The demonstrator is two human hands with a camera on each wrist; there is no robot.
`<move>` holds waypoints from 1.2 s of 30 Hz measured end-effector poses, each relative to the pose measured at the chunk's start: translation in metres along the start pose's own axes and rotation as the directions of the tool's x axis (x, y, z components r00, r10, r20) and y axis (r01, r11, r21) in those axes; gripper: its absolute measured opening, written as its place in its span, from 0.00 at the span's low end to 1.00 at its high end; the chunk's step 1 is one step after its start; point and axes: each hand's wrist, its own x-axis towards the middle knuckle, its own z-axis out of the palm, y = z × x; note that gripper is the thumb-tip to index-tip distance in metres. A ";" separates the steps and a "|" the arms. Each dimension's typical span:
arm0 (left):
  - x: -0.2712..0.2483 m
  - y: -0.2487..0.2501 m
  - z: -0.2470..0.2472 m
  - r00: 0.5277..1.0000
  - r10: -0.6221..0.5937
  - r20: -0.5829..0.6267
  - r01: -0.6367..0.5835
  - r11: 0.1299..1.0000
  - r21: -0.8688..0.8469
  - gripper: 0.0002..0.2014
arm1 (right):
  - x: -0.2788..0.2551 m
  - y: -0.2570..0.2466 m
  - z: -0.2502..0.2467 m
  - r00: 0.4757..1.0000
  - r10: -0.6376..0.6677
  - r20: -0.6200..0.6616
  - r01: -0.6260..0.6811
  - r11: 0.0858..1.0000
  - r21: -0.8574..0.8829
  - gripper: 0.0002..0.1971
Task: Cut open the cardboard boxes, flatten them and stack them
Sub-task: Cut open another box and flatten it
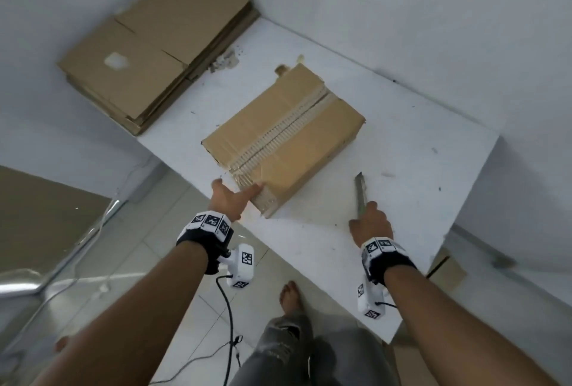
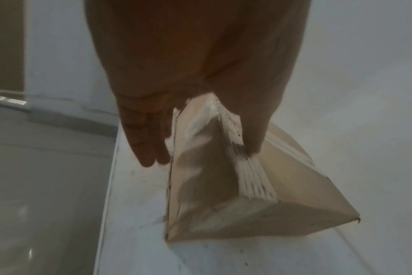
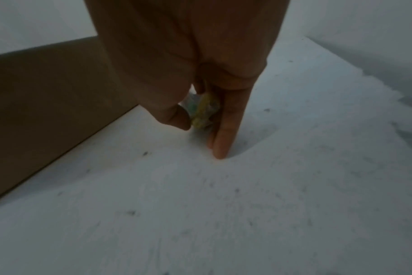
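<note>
my left hand (image 1: 230, 198) is on the near corner of the cardboard box (image 1: 288, 135), where clear tape wraps the edge. the thumb lies along the top face and the fingers (image 2: 148, 141) run straight down the side toward the table edge, so the corner sits in the fork of the hand; the fingers are extended, not curled round it. the box is closed and sits flat on the white table (image 1: 402, 169), turned at an angle to me, its near corner close to the table's front edge. a strip of torn tape with a whitish ragged seam runs the length of its top.

my right hand (image 1: 371, 224) is to the right of the box, apart from it, low over the table. it pinches the handle of a utility knife (image 1: 360, 197) between thumb and fingers, and the forefinger (image 3: 226, 130) is stretched out with its tip touching the tabletop. the knife's grey body points away from me along the table; in the right wrist view only a blurred yellow-green bit of it shows between the fingers. whether the blade is out i cannot tell.

at the far left end of the table lies a stack of flattened cardboard (image 1: 154, 51), several sheets deep, against the wall. small scraps (image 1: 224, 60) lie by its right edge.
</note>
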 end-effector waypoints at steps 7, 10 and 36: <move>0.013 0.051 0.009 0.968 0.242 -0.070 -0.234 0.966 0.111 0.68 | -0.006 0.002 -0.080 0.993 -0.073 -0.093 0.104 0.916 0.388 0.20; 0.024 0.058 0.000 0.959 0.281 0.046 -0.284 0.932 0.226 0.68 | -0.009 -0.008 -0.121 0.954 -0.279 -0.109 0.298 0.856 0.423 0.10; 0.000 0.013 0.039 0.872 0.453 0.187 -0.470 0.881 0.056 0.60 | -0.011 -0.164 -0.134 0.570 -0.769 0.290 0.821 0.514 -0.250 0.13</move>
